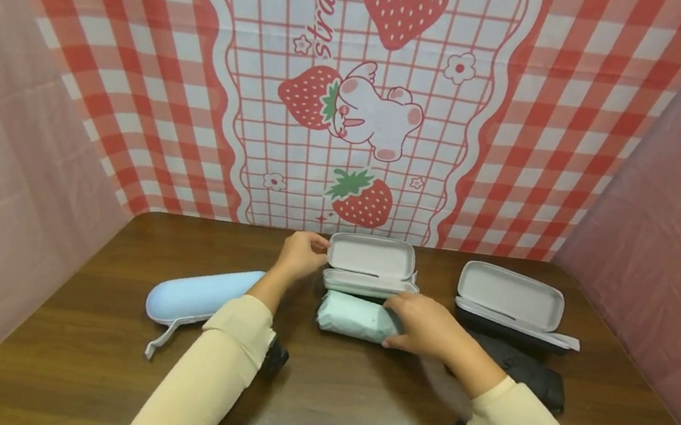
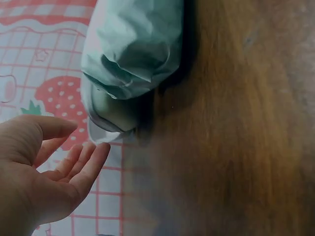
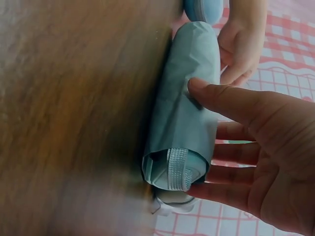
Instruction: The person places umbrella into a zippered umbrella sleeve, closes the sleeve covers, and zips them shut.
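The mint-green folded umbrella (image 1: 353,315) lies on the wooden table (image 1: 323,409) just in front of the open hard-shell case (image 1: 371,254), held toward its strap end between the thumb and fingers of the right hand (image 1: 425,326). Lifted by that end, it could sag or twist, and its loose fabric could snag the rim; the left hand (image 1: 302,256), fingers parted around nothing beside the lid, might nudge the case askew
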Tool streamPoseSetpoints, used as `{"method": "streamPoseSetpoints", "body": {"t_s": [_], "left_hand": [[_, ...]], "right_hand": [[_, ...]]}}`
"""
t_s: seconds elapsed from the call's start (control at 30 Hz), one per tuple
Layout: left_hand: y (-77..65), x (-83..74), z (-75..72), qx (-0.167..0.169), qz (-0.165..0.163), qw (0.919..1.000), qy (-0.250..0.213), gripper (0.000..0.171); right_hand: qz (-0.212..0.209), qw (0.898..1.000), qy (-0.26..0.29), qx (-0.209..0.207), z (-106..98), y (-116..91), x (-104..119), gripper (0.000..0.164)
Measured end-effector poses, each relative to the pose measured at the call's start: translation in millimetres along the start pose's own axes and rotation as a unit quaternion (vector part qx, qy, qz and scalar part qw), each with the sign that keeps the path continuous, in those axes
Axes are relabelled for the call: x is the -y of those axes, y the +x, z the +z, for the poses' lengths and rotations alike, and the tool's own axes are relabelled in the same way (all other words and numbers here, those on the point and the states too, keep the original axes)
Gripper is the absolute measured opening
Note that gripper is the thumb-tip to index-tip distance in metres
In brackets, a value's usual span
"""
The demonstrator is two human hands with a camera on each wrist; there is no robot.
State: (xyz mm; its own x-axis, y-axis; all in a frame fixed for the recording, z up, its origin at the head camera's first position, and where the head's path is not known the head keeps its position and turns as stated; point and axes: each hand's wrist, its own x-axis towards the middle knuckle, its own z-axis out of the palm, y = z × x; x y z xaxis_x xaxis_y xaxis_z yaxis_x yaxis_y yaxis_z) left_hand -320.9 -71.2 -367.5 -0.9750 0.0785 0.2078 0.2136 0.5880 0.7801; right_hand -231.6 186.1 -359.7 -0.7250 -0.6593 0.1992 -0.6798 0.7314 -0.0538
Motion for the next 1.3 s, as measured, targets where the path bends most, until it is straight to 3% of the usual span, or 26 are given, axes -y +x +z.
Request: {"method": "streamPoseSetpoints", "body": {"t_s": [0.27,0.37,0.53,0.7,0.9,1.03,1.3], "left_hand": [[10.6,6.2,11.4,-0.004,-0.022,0.9997,0.008,0.040],[15.0,7.9,18.3,-0.002,-0.031,0.9994,-0.014,0.049],[23.0,9.4,30.1,0.028,-0.065,0.9950,-0.071,0.054],[29.8,10.1,32.8,0.050,-0.087,0.9887,-0.112,0.056],[36.9,11.5,29.3,0.034,-0.088,0.9923,-0.080,0.057],[40.1,13.4,30.7,0.025,-0.088,0.9917,-0.090,0.060],[38.5,16.1,31.7,0.022,-0.065,0.9927,-0.099,0.058]], "right_hand": [[0.013,1.000,0.000,0.005,7,4,1,0.055],[0.013,1.000,-0.003,0.008,7,4,0,0.052],[0.028,0.999,0.007,0.019,3,0,-3,0.047],[0.036,0.999,0.015,0.030,2,-2,-3,0.047],[0.025,0.999,0.004,0.033,4,3,1,0.055],[0.029,0.998,-0.014,0.047,6,6,5,0.063],[0.034,0.997,-0.032,0.056,5,5,6,0.060]]}}
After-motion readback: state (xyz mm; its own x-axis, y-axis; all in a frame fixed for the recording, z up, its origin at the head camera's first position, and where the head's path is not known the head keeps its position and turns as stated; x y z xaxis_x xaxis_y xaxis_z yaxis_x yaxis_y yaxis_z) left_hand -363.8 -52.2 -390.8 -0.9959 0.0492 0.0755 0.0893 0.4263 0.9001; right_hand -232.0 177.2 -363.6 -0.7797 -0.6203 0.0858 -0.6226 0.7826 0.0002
